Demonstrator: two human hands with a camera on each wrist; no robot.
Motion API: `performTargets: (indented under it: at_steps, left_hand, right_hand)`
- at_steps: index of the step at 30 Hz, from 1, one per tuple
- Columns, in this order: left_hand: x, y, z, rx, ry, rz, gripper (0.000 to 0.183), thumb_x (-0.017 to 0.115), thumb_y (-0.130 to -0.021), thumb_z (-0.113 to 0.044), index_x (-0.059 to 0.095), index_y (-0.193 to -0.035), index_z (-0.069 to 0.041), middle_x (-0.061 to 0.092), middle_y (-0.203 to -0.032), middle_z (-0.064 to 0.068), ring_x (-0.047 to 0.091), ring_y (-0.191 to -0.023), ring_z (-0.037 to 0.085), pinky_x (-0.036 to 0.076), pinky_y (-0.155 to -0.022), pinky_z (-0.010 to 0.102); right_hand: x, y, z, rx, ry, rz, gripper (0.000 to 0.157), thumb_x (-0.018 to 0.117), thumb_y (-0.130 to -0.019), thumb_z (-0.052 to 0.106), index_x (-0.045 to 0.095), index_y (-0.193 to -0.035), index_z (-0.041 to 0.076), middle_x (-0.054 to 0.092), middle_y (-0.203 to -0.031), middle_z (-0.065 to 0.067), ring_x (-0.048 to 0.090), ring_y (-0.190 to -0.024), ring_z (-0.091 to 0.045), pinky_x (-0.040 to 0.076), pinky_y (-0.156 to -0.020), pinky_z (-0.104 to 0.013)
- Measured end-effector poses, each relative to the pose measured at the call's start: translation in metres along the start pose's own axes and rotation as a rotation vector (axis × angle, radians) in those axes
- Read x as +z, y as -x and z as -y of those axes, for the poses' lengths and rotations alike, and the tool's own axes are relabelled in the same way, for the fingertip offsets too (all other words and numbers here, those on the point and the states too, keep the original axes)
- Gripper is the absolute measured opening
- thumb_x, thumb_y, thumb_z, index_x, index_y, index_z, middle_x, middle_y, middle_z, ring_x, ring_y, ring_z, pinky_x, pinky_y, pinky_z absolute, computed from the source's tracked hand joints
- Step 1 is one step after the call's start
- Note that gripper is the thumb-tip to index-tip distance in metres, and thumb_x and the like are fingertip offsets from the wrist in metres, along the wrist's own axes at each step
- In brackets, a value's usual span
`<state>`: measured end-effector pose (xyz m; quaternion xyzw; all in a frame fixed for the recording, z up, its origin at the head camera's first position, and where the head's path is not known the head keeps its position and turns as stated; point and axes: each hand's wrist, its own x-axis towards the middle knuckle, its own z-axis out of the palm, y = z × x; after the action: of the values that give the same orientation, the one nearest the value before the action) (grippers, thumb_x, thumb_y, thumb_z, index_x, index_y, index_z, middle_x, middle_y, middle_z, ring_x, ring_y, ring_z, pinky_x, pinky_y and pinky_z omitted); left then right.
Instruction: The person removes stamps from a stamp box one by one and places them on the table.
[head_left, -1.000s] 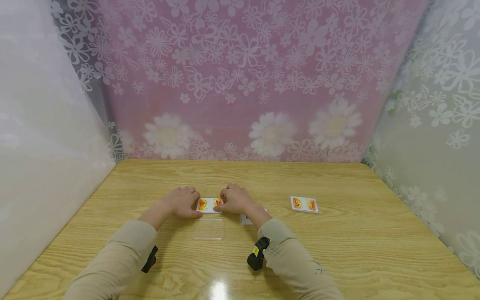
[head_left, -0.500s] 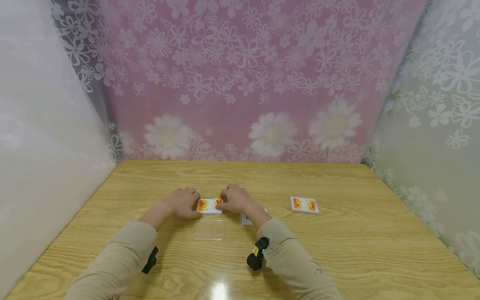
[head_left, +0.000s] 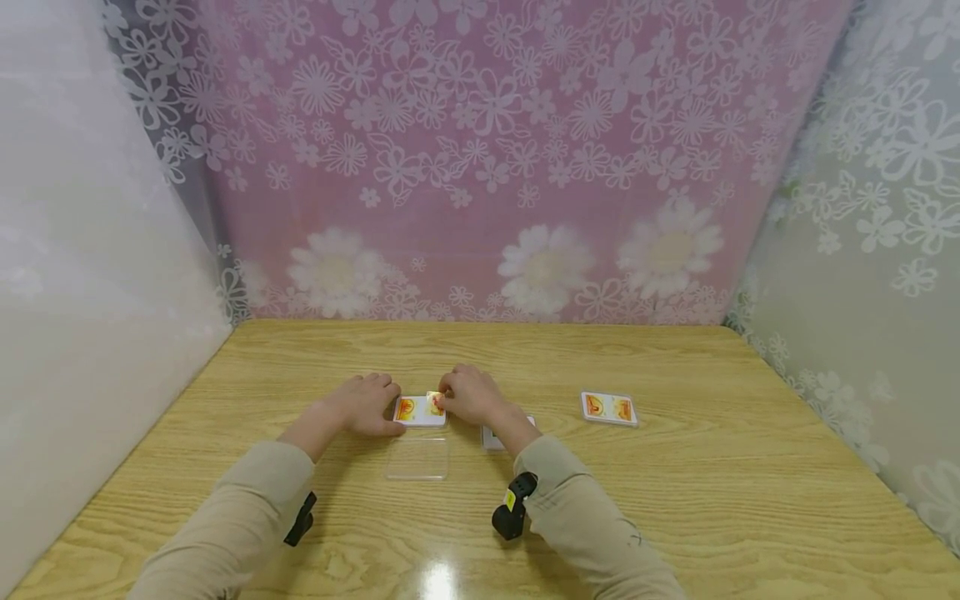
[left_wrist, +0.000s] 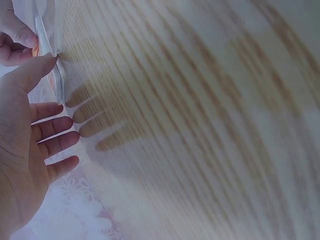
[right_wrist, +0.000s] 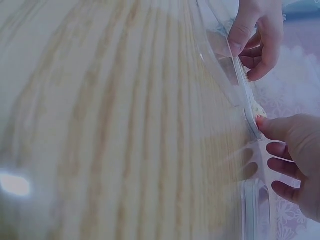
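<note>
A clear plastic case of cards [head_left: 416,421], its cards white with orange and yellow pictures, lies flat on the table between my hands. My left hand [head_left: 365,406] holds the case's left end, thumb at the near corner and index finger at the far one. With thumb and finger, my right hand [head_left: 471,395] pinches a top card [head_left: 435,402] at its right end, which is raised off the stack. In the right wrist view the card [right_wrist: 257,111] tilts up from the case. Just nearer than the case lies a transparent lid [head_left: 416,460].
Partly hidden under the right wrist is another card case [head_left: 492,440]. A further case with an orange-pictured card [head_left: 609,409] lies to the right on the wooden table [head_left: 675,508]. A pink flowered curtain [head_left: 450,167] hangs behind the table.
The right thumb has moved from the card face toward its right end, and that end of the top card has lifted and turned slightly. The left hand stays put.
</note>
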<state>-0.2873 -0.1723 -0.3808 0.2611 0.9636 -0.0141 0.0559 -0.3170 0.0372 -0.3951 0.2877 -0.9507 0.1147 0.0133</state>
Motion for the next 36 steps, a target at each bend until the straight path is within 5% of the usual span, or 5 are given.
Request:
performTargets:
  at_steps: [12, 24, 36]
  left_hand:
    - [0.001, 0.000, 0.002, 0.005, 0.002, 0.002, 0.062, 0.059, -0.084, -0.050, 0.054, -0.123, -0.002, 0.054, -0.115, 0.011, 0.051, -0.109, 0.030, 0.041, -0.092, 0.047]
    - [0.003, -0.001, 0.002, 0.012, -0.004, 0.003, 0.064, 0.058, -0.084, -0.051, 0.053, -0.124, -0.002, 0.054, -0.117, 0.011, 0.050, -0.110, 0.030, 0.041, -0.092, 0.047]
    - [0.000, 0.003, -0.001, 0.003, 0.009, -0.011, 0.058, 0.061, -0.085, -0.049, 0.055, -0.120, -0.004, 0.053, -0.110, 0.008, 0.051, -0.104, 0.027, 0.041, -0.089, 0.046]
  right_hand:
    - [-0.001, -0.001, 0.001, 0.012, -0.048, -0.032, 0.010, 0.063, -0.090, 0.020, 0.069, -0.092, 0.012, 0.060, -0.093, -0.002, 0.055, -0.084, -0.015, 0.047, -0.074, -0.031]
    - [-0.013, 0.000, -0.010, 0.046, -0.326, -0.028, 0.010, 0.059, -0.091, 0.013, 0.067, -0.089, 0.007, 0.059, -0.087, -0.003, 0.051, -0.077, -0.015, 0.044, -0.070, -0.030]
    - [-0.012, -0.006, -0.014, 0.150, -0.322, -0.084, 0.011, 0.057, -0.093, 0.013, 0.066, -0.090, 0.007, 0.061, -0.084, -0.003, 0.050, -0.072, -0.015, 0.043, -0.065, -0.029]
